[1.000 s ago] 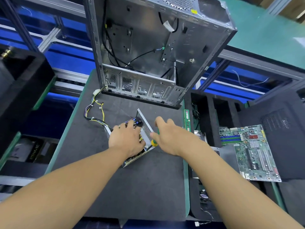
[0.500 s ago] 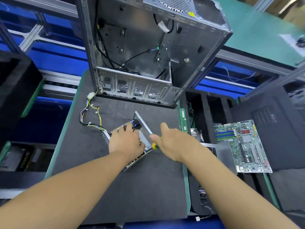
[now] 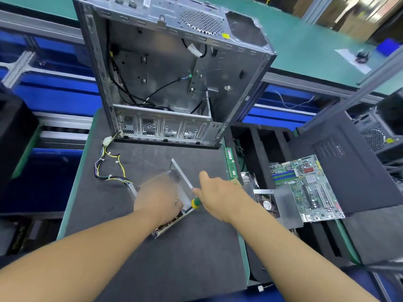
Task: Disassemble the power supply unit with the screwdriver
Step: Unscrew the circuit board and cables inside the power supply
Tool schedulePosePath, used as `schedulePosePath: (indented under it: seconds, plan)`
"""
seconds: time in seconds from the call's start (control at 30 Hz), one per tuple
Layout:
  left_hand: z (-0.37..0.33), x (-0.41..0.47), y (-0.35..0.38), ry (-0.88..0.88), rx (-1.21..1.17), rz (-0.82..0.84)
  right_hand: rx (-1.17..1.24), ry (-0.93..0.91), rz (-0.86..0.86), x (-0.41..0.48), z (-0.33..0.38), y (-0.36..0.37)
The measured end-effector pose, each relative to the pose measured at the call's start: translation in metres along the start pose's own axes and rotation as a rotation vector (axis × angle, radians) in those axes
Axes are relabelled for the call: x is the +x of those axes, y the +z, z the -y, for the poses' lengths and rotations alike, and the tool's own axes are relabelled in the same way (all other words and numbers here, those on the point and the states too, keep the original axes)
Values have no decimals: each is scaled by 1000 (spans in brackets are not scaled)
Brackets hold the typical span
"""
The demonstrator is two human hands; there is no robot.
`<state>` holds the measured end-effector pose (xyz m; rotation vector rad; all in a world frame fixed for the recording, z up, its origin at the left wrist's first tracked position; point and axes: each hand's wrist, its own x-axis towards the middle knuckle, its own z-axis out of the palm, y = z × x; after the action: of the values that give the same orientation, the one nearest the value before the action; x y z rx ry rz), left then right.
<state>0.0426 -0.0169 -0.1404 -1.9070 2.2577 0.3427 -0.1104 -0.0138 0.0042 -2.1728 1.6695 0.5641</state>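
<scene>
Most of screwdriver inside right hand; left hand blurred

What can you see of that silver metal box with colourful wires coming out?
The silver metal box is an open power supply lying on the dark grey mat. One raised wall is full of small holes; dark parts show inside. Yellow, black and blue wires trail from its left end. The blurred left hand rests on it; the right hand holds a green-and-yellow-handled screwdriver at its right side.

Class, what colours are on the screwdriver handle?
Green and yellow, on the screwdriver in the right hand, seen in the head view.
</scene>
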Motion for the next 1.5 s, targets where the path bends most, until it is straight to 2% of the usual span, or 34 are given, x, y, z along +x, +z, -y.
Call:
schedulePosePath:
  seconds: [0.1, 0.2, 0.37, 0.47, 0.63, 0.73, 0.8, 0.87, 0.93, 1.07, 1.13, 1.2, 1.27, 1.37, 1.5]
  plan:
    - [11, -2, 0, 125, 10, 10, 116, -133, 56, -3, 8, -2]
    - [15, -5, -1, 193, 42, 7, 183, -181, 123, -9, 15, 1]
    - [12, -5, 0, 154, 44, -16, 110, -9, 56, -14, 22, 3]
    - [11, -6, 2, 143, 79, -33, 50, -53, 7, -16, 21, 6]
    - [9, -5, 2, 135, 75, -58, 254, -60, 159, -18, 13, 4]
    - [9, -5, 3, 127, 72, -51, 217, 13, 73, -19, 15, 7]
    - [10, -4, 5, 127, 62, -47, 98, 51, 12, -20, 20, 8]
    - [10, -3, 5, 133, 45, -55, 5, 18, -28, -18, 25, 8]
    - [11, -3, 6, 139, 29, -65, 42, -57, -33, -17, 27, 6]
    - [10, -4, 7, 136, 4, -59, 212, -141, 154, -18, 23, -1]
    - [10, -3, 6, 135, 5, -57, 182, -74, 172, -20, 22, 2]
    - [10, -3, 5, 136, 7, -48, 128, 55, 105, -20, 22, 3]
    - [11, -3, 5, 134, -8, -49, 15, 107, 44, -19, 22, 4]
    - [11, -4, 5, 139, 5, -58, 108, 29, 11, -19, 21, 4]
    - [11, -5, 4, 133, -4, -58, 204, -51, 104, -19, 19, 2]
